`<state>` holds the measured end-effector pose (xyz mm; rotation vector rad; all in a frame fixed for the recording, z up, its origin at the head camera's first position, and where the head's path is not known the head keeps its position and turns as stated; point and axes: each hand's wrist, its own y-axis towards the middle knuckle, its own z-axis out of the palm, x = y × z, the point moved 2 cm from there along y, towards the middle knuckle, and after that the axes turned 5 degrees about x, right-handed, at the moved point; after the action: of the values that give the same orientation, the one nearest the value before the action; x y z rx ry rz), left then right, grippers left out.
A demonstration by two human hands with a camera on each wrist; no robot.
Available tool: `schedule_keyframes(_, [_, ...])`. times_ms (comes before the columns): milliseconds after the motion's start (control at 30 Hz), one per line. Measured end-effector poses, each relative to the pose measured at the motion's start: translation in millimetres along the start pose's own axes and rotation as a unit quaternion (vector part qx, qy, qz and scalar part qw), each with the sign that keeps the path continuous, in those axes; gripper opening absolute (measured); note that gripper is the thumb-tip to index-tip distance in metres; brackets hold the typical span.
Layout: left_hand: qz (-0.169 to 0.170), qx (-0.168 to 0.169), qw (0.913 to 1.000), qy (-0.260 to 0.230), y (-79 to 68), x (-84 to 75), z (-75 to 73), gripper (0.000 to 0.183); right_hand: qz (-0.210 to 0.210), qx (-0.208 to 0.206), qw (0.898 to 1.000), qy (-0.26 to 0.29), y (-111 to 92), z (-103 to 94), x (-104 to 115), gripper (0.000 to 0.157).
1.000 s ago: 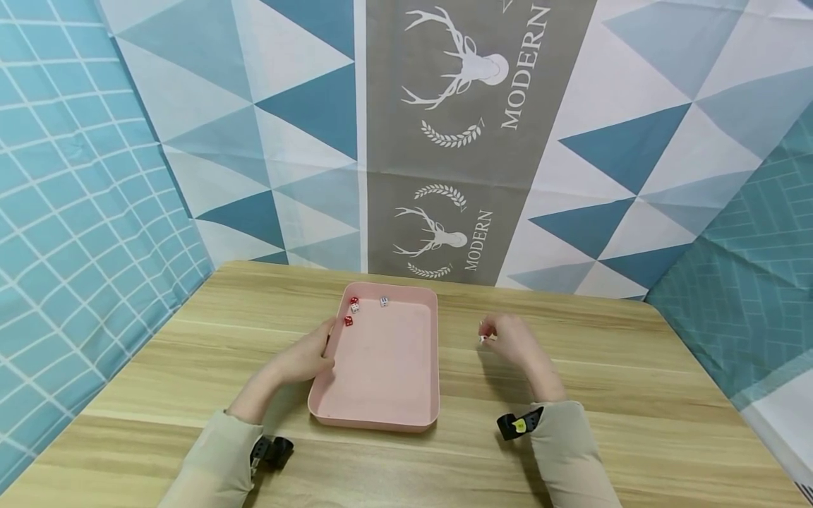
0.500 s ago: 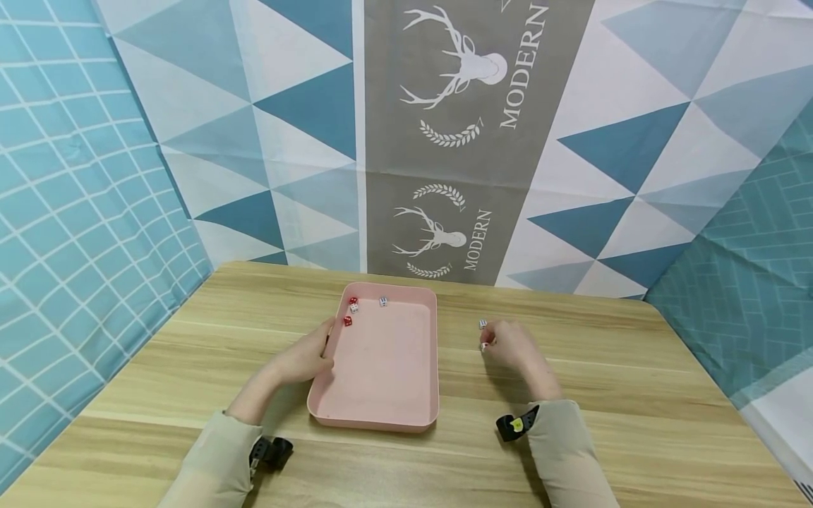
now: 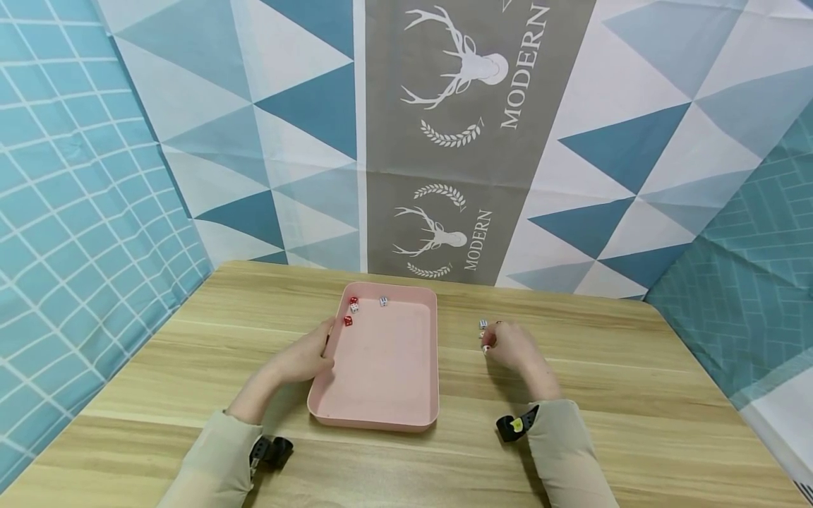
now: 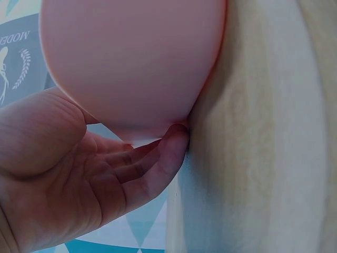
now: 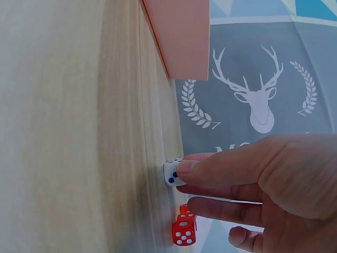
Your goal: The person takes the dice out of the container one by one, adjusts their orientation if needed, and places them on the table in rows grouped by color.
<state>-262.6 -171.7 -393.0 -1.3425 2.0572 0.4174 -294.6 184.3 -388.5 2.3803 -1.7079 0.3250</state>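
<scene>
My left hand (image 3: 307,355) grips the left wall of a shallow pink tray (image 3: 387,381); in the left wrist view its thumb lies by the rim and its fingers curl against the outside. Inside the tray, near its far left corner, are red dice (image 3: 348,321) and white dice (image 3: 384,301). To the right of the tray, my right hand (image 3: 516,347) pinches a white die with blue pips (image 5: 171,173) between thumb and fingers, close over the table. Just past those fingertips lies another white die (image 3: 483,324). Red dice (image 5: 184,233) stand beside the fingers in the right wrist view.
A light wooden table (image 3: 610,395) carries everything. Patterned cloth (image 3: 438,141) with deer heads hangs along the back edge, and blue tiled cloth (image 3: 82,176) covers the left side. Each wrist wears a black camera strap (image 3: 517,423).
My right hand has shifted slightly towards the near edge, with a white die at its fingertips. More dice show past its fingers now. The left hand and tray have stayed put.
</scene>
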Motion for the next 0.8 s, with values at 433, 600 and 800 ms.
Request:
schedule_keyframes(433, [0.005, 0.002, 1.0, -0.008, -0.1, -2.8, -0.2, 0.074, 0.015, -0.006, 1.0, 0.009, 1, -5.2, 9, 0.007])
schedule_keyframes(600, [0.007, 0.003, 0.9999, -0.014, -0.8, -3.7, -0.3, 0.074, 0.005, -0.011, 1.0, -0.01, 8, -11.6, 22, 0.015])
schedule_keyframes(800, [0.009, 0.0, 0.9999, -0.008, -1.6, -2.9, 0.1, 0.075, -0.017, -0.02, 0.999, -0.021, 22, -19.1, 45, 0.019])
